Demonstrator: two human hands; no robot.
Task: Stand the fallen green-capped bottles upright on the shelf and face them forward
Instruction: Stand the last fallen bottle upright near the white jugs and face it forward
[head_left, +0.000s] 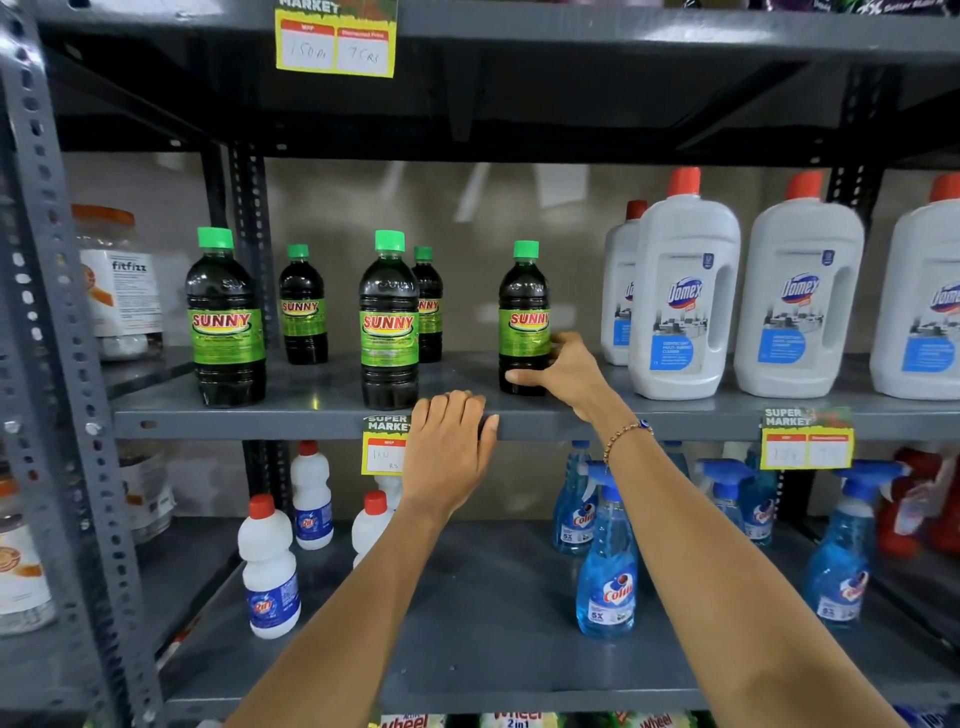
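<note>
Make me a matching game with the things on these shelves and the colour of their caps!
Things:
1. Dark bottle that the right hand is holding
2. Big white jug on the same shelf
3. Blue spray bottle on the shelf below
4. Jar at the far left

Cap colours:
A. Red
B. Orange
C. Green
D. Blue

Pairs: 1-C, 2-A, 3-D, 4-B.

The left hand just rests on the shelf edge.
</note>
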